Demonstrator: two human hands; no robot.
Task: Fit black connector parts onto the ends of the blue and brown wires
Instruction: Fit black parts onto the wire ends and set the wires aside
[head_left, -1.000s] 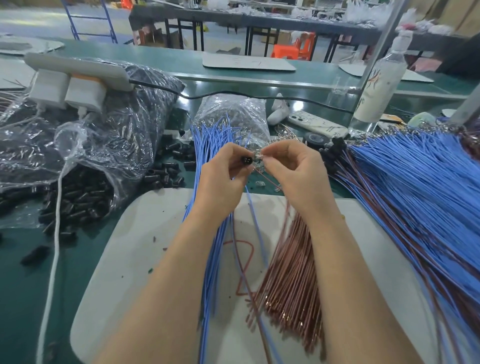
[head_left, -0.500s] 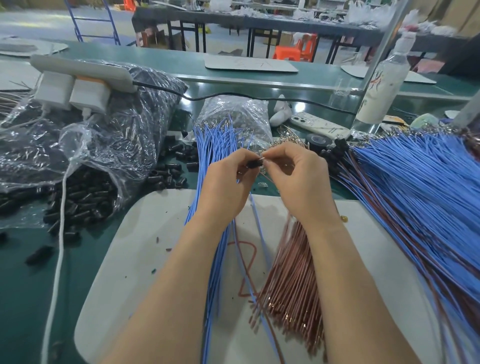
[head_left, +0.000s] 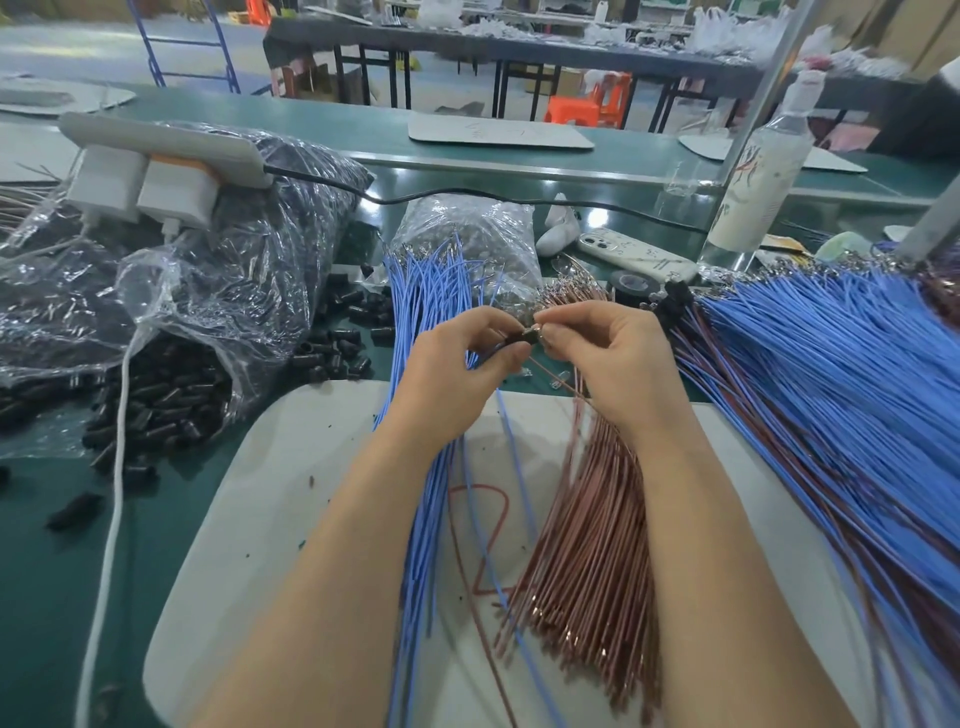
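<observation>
My left hand (head_left: 457, 371) pinches a small black connector (head_left: 519, 338) between thumb and fingers. My right hand (head_left: 618, 358) pinches the metal end of a brown wire (head_left: 553, 376) right at the connector's mouth. A blue wire (head_left: 511, 441) also trails down from the connector onto the white mat (head_left: 270, 519). A bundle of loose blue wires (head_left: 421, 312) lies under my left wrist and a bundle of brown wires (head_left: 587, 545) under my right forearm. Loose black connectors (head_left: 332, 348) lie beside a torn plastic bag (head_left: 171, 395) of them on the left.
A large fan of blue and brown wires with fitted connectors (head_left: 831, 395) covers the right side. Behind my hands are a clear bag of terminals (head_left: 467, 234), a phone (head_left: 636, 254), a tape roll (head_left: 631, 283) and a bottle (head_left: 758, 171). A power strip (head_left: 156, 150) tops the bags; its white cable (head_left: 111, 493) runs down.
Both hands stayed together over the bundles and shifted slightly. The connector in my left hand has turned, and the wire end in my right hand now sits at its opening.
</observation>
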